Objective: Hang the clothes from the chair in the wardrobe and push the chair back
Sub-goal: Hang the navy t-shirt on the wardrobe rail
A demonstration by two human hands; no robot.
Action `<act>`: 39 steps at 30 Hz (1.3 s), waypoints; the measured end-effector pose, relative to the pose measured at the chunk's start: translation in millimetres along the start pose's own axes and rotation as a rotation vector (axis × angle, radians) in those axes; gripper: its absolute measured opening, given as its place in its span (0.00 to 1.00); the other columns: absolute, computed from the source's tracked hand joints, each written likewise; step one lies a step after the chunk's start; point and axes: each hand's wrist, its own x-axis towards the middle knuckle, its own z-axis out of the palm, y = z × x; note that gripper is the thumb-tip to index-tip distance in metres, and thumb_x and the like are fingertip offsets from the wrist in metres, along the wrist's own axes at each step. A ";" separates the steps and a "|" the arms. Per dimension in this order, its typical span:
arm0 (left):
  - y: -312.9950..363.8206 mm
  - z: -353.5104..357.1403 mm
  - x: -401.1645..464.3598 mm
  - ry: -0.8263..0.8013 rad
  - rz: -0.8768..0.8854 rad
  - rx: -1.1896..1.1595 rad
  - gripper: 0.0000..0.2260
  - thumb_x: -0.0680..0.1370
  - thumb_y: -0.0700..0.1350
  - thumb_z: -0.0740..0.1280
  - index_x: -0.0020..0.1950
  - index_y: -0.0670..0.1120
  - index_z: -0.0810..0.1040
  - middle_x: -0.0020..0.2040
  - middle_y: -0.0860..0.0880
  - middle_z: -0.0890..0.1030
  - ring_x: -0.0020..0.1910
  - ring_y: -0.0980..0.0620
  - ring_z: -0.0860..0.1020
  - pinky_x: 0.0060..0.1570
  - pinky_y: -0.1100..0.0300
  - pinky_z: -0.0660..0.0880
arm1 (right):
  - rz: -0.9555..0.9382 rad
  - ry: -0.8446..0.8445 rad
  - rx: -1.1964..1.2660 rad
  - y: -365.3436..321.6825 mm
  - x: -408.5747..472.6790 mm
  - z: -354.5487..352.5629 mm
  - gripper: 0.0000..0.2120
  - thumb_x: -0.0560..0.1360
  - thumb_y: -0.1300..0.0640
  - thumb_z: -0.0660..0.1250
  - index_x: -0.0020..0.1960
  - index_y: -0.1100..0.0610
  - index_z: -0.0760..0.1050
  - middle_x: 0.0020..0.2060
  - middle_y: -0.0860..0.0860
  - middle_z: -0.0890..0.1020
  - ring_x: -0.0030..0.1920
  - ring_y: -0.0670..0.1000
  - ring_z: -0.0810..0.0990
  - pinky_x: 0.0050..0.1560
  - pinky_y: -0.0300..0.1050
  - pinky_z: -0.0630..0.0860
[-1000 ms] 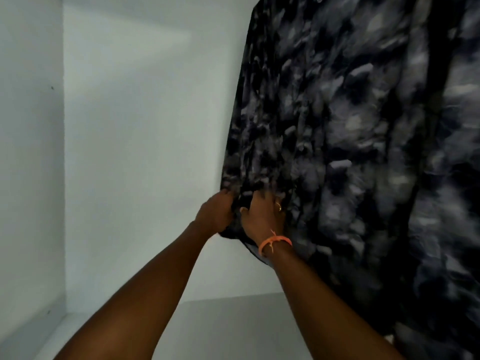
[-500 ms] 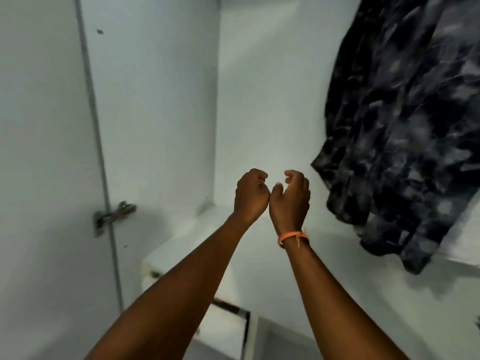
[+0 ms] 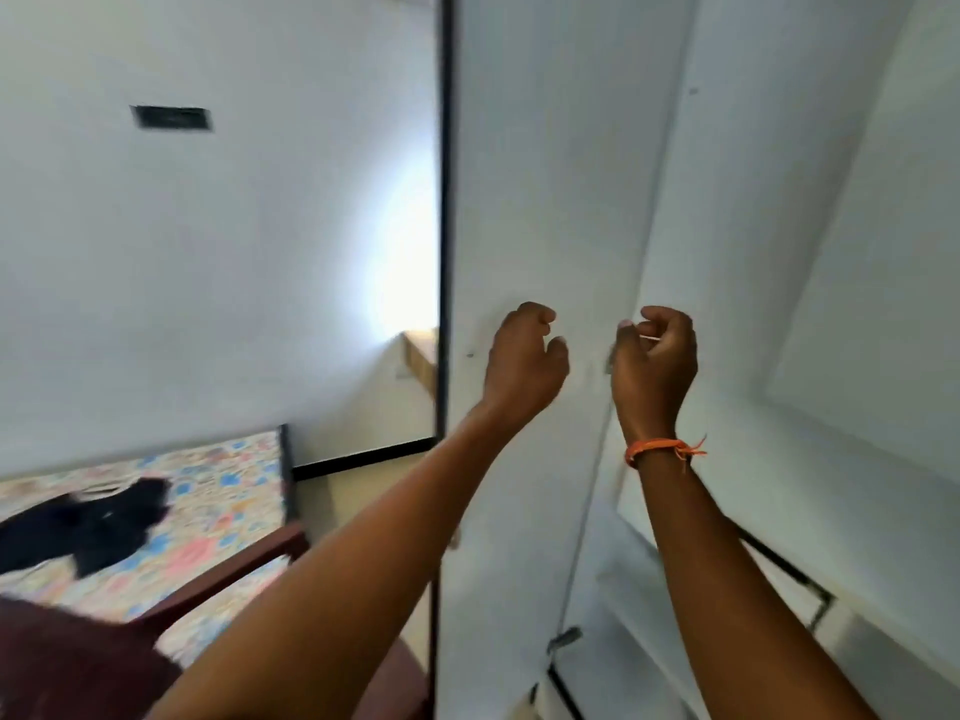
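Both hands hang raised in front of the white wardrobe door (image 3: 545, 200), and neither has hold of anything. The left hand (image 3: 524, 361) has its fingers loosely curled around empty air; the right hand (image 3: 655, 363), with an orange thread bracelet (image 3: 660, 449) on its wrist, is curled in much the same loose way, thumb near the forefinger with nothing visible between them. They sit close together but apart, at about the same height — the posture of hands that are free and between jobs, not reaching for a particular thing.

The view is turned toward the room more than into the wardrobe. The wardrobe interior (image 3: 857, 304) shows only as pale panels and a shelf edge at the right, and no garment is in view inside it from here, so what it holds cannot be told. A hinge (image 3: 563, 639) shows low on the door's inner edge.

At lower left is the chair (image 3: 234, 574) — a dark reddish-brown wooden arm and part of the seat, near the door's edge. Something dark maroon (image 3: 62, 662) lies low in that corner; whether it is clothing on the chair or the chair's own cushion is too blurred to say. Beyond it, a dark garment (image 3: 88, 527) is spread on the bed (image 3: 223, 491) with its flowered sheet.

My reading is that the free hands are about to go for the next piece of clothing, and the chair is not yet pushed back.
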 end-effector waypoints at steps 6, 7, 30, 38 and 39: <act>-44.7 -146.3 -52.2 0.106 0.053 0.035 0.11 0.79 0.42 0.65 0.62 0.46 0.74 0.55 0.49 0.80 0.49 0.52 0.80 0.49 0.59 0.78 | -0.009 -0.031 0.224 -82.1 -135.8 92.6 0.12 0.75 0.54 0.65 0.57 0.58 0.74 0.52 0.54 0.78 0.49 0.52 0.77 0.51 0.44 0.76; -53.4 -168.8 -59.7 0.105 0.057 0.044 0.12 0.79 0.42 0.66 0.62 0.47 0.74 0.56 0.49 0.80 0.48 0.53 0.79 0.47 0.62 0.78 | -0.009 -0.028 0.231 -92.3 -158.3 105.1 0.12 0.75 0.54 0.65 0.56 0.56 0.74 0.52 0.52 0.77 0.50 0.52 0.77 0.53 0.48 0.77; -430.0 -749.4 -203.5 0.574 -0.743 0.375 0.09 0.80 0.43 0.65 0.59 0.43 0.74 0.50 0.50 0.76 0.47 0.50 0.75 0.47 0.56 0.71 | 0.325 -0.959 0.399 -277.3 -649.3 540.0 0.07 0.76 0.62 0.68 0.54 0.60 0.75 0.38 0.45 0.76 0.37 0.40 0.75 0.34 0.24 0.67; -565.2 -875.2 -159.8 0.468 -0.877 0.323 0.08 0.82 0.43 0.64 0.60 0.45 0.73 0.51 0.48 0.76 0.44 0.50 0.74 0.49 0.49 0.73 | 0.388 -1.073 0.291 -301.4 -736.9 709.8 0.04 0.77 0.63 0.67 0.51 0.60 0.74 0.37 0.47 0.75 0.36 0.43 0.74 0.37 0.33 0.69; -584.3 -886.2 -154.1 0.463 -0.896 0.310 0.08 0.82 0.43 0.64 0.60 0.44 0.73 0.51 0.47 0.76 0.43 0.50 0.74 0.49 0.49 0.73 | 0.390 -1.082 0.270 -301.7 -744.7 726.8 0.03 0.77 0.63 0.67 0.50 0.59 0.74 0.36 0.47 0.75 0.37 0.43 0.74 0.37 0.33 0.69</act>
